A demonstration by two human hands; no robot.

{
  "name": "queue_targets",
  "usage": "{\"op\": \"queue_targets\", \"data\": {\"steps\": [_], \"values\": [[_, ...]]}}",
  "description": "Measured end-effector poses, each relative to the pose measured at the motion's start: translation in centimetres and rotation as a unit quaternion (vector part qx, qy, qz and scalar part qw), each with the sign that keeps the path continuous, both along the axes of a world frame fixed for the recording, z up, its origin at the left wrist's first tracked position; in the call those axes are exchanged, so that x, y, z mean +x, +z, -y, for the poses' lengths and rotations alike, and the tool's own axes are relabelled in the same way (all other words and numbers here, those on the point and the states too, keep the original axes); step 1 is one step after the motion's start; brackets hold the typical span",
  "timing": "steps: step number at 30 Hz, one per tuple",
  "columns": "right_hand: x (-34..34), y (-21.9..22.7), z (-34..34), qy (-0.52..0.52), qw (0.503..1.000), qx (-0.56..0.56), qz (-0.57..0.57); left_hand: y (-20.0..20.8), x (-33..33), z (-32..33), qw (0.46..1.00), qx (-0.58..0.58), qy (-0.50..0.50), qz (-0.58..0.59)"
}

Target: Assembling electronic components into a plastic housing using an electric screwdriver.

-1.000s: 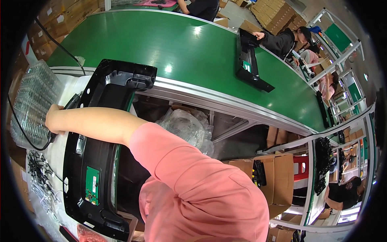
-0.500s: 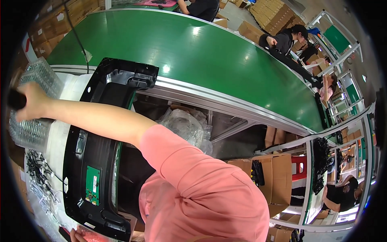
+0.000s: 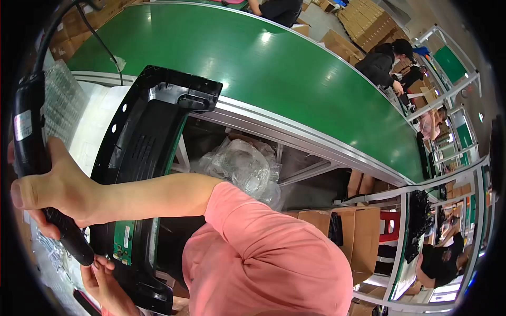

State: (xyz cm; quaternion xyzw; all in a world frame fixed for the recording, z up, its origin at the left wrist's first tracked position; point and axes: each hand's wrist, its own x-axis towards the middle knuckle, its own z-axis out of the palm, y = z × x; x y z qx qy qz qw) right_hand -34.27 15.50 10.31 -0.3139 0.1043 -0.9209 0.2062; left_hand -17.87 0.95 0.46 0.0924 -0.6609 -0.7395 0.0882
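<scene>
- Head view, only one: right hand (image 3: 66, 189) is wrapped around a corded black electric screwdriver (image 3: 30, 102), nose angled down toward the left hand (image 3: 109, 290).
- Left hand: fingers curled, fingertips right at the driver's tip. Can't tell if a screw is pinched there; too small.
- Long black plastic housing (image 3: 139, 134) lies open side up along the white-covered counter (image 3: 101, 108); right forearm crosses over it. Green circuit board (image 3: 124, 239) sits inside, lower half of picture, upper end partly hidden by the arm.
- Step in hand, my read: loading a screw on the bit, or checking the bit. Board not being driven; tip is off to its left.
- Next move calls for: steady left fingers, tip kept in line, then driver upright over a screw hole.
- Vs half a second ago: right hand was out over the clear plastic stack (image 3: 66, 100), blurred, only a dark driver end showing. Now driver is swung in. Left hand was just fingertips at the lower edge; now it's up meeting the tip.
</scene>
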Motion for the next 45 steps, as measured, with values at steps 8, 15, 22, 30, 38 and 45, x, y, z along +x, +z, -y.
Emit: {"op": "queue_targets", "data": {"steps": [8, 15, 22, 30, 38, 45], "values": [[-1.8, -0.9, 0.9, -0.007, 1.0, -0.004, 0.028, -2.4, -0.6, 2.6, 0.997, 0.077, -0.005, -0.029], [-3.0, -1.5, 0.9, -0.008, 0.999, -0.017, 0.04, -2.4, -1.2, 2.6, 0.997, 0.071, 0.03, -0.012], [-2.3, -1.2, 1.5, 0.027, 0.999, 0.034, 0.032, 0.2, -0.1, 1.4, 0.998, 0.054, 0.018, 0.006], [-1.4, -1.3, 0.1, 0.069, 0.994, 0.081, -0.034, 4.0, 0.4, -3.0, 0.991, 0.062, 0.115, 0.004], [-2.9, -1.2, -2.7, 0.126, 0.991, 0.044, 0.015, 6.3, -1.7, -1.9, 0.994, 0.07, 0.032, -0.075], [-4.4, -1.4, -5.5, 0.074, 0.987, 0.011, -0.139, 7.1, -10.3, 10.8, 0.861, -0.43, 0.237, -0.133]]}}
